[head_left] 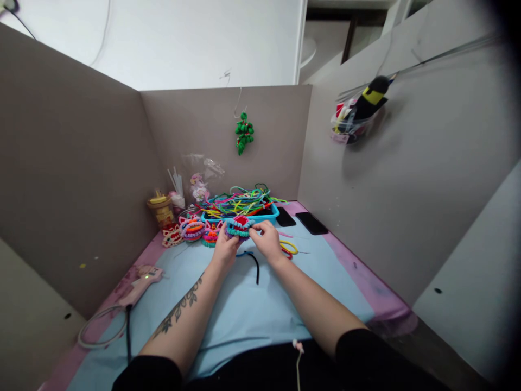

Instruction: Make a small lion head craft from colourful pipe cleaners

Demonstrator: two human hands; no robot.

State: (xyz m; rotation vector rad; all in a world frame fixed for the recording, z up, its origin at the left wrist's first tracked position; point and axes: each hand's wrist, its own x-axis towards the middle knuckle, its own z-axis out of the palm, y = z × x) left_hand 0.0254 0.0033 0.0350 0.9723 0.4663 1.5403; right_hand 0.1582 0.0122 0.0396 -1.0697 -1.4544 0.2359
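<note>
Both my hands meet over the light blue mat point(244, 304) on a small pipe-cleaner craft piece point(239, 225) with a red centre, a teal fuzzy rim and purple underneath. My left hand point(225, 248) grips it from below and the left side. My right hand point(266, 239) pinches its right edge with closed fingers. A black pipe cleaner point(255, 265) lies on the mat just under my hands. Yellow and red pipe cleaners point(290, 248) lie right of my right hand.
A blue tray point(272, 213) piled with coloured pipe cleaners stands behind the hands, with finished craft pieces point(192, 229) to its left. Two black phones point(311, 222) lie at the right. A pink glue gun point(140, 282) with cable lies at the left. Grey partition walls enclose the desk.
</note>
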